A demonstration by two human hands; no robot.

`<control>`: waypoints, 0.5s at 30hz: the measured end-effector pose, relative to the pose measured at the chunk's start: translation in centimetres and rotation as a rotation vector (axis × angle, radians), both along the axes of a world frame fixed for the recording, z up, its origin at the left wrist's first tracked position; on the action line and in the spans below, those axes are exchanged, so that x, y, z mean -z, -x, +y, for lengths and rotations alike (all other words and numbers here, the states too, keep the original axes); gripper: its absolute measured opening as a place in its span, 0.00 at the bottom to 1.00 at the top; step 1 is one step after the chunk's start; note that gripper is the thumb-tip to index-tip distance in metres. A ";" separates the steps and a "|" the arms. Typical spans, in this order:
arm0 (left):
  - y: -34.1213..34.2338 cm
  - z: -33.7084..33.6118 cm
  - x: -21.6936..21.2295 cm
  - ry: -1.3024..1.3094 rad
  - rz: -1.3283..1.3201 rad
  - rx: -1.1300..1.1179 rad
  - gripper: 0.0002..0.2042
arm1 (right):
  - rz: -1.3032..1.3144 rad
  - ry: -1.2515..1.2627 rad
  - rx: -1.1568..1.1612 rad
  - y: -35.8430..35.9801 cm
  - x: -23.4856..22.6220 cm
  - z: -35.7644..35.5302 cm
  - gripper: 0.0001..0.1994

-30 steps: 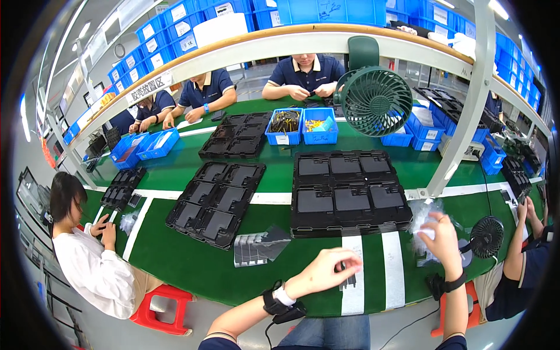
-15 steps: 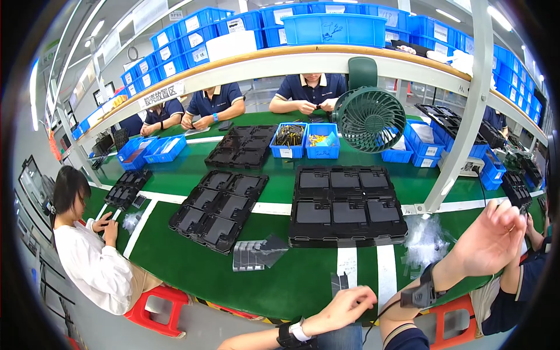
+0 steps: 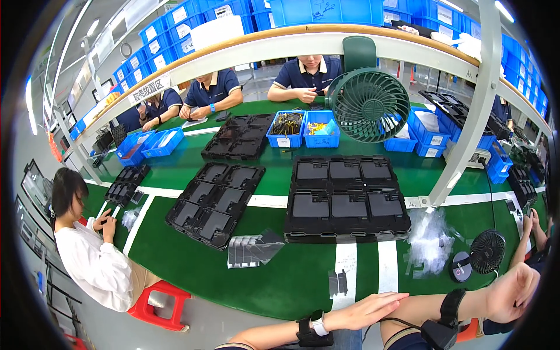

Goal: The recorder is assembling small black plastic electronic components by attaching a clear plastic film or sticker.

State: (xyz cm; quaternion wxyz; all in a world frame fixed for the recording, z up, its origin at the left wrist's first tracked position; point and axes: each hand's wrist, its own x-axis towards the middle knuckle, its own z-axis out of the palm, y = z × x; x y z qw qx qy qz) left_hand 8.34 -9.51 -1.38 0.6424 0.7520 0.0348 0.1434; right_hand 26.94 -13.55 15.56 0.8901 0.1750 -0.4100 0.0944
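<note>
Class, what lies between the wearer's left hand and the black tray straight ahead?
In the head view, a grey sheet lies between the left hand and black tray, partly on one of two white strips on the table.

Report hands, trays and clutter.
Left hand flat by right forearm; right hand curled near black fan. Front trays hold flat pieces; plastic scraps to the right.

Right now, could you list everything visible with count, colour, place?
Long tabletop: one, green, centre
Wood-edged shelf: one, white, overhead
Compartmented plastic trays: several, black, tabletop
Open plastic bins: many, blue, tabletop, shelf
Round caged fans: two, green and black, right
Flat sheets: several, grey, before trays
Crumpled film pile: one, whitish, right
Plastic stools: at least two, red, below
Workers: at least five, navy or white tops, around tabletop
Left hand: one, bare, bottom centre
Right hand: one, bare, lower right
</note>
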 end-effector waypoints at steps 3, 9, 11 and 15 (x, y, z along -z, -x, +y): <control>0.2 0.3 -0.3 -0.055 0.114 0.037 0.24 | 0.004 0.002 -0.017 -0.3 0.7 0.0 0.06; -0.1 -1.1 0.4 -0.059 -0.090 -0.007 0.27 | 0.012 -0.006 -0.084 0.0 1.2 0.9 0.06; -0.2 -1.5 -0.2 -0.070 -0.137 -0.013 0.27 | 0.014 -0.011 -0.107 0.1 1.3 1.3 0.06; 0.2 -1.3 -1.3 -0.062 -0.173 0.058 0.28 | 0.016 -0.024 -0.148 0.3 1.4 2.0 0.06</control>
